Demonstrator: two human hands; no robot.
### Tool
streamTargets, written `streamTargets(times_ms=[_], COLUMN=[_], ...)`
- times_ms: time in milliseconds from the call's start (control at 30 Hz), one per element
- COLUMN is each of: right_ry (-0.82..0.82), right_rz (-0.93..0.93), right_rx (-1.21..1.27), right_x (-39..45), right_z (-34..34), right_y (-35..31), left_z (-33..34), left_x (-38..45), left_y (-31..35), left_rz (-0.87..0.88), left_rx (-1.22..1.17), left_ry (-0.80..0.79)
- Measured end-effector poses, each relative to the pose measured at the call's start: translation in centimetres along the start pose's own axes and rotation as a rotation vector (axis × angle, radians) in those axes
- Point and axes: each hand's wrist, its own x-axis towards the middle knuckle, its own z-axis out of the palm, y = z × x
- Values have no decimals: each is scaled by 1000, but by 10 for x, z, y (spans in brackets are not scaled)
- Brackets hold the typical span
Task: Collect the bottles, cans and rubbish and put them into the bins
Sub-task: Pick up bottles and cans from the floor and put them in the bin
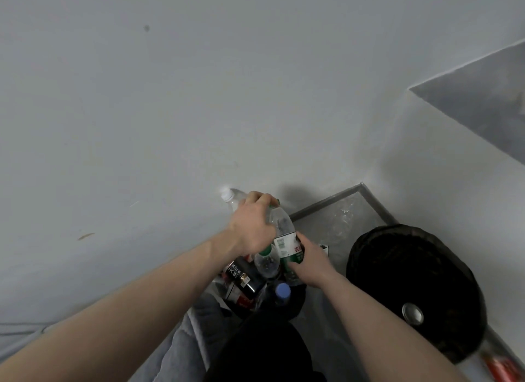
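My left hand grips the necks of two clear plastic bottles: one with a white cap and one with a green cap and a red and green label. My right hand holds the lower part of that labelled bottle. Both hands are above a small bin with a black liner, which holds a dark can with white writing, a clear bottle with a green cap, a bottle with a blue cap and a red and white can.
A larger round bin with a black liner stands to the right, with a silver can top in it. A red can lies at the lower right. A grey metal-edged floor panel lies behind the bins. White wall fills the left.
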Motion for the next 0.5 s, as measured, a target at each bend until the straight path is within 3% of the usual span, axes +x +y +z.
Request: streamTargets(times_ms=[167,500], right_ry=[-55,0], right_rz=[99,235], right_rx=[18,88], right_x=[5,10], right_z=[2,6], right_y=[5,15], left_z=[1,0], left_x=[18,32], left_y=[3,6], left_rz=[0,3], left_rx=[100,155], left_ry=[-14,-70])
